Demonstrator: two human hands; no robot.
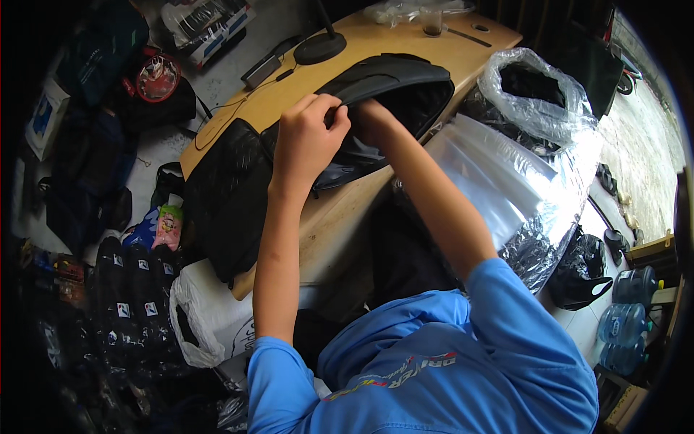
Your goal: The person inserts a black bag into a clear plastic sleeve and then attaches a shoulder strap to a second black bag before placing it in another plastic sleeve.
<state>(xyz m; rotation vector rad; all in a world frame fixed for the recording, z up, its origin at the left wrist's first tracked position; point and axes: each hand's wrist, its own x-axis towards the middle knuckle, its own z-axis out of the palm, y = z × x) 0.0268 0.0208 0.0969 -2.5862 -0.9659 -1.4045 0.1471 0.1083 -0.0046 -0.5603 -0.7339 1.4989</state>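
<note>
A black bag (390, 77) lies on the wooden table with its opening toward me. My left hand (311, 126) is closed on the near edge of the bag's opening, thumb and fingers pinching the black fabric. My right hand (372, 121) reaches inside the bag; its fingers are hidden by the flap, so I cannot see whether they hold anything. Dark, shiny lining shows below my right wrist. A second black bag or bag part (230, 195) hangs over the table's left end, beside my left forearm.
The wooden table (238, 130) carries a black lamp base (320, 48), a small dark box (261, 72) and a clear cup (431, 23). To the right are clear plastic sheets (491, 173) and an open plastic sack (535, 79). Wrapped black items (137, 296) stand lower left; water jugs (622, 323) lower right.
</note>
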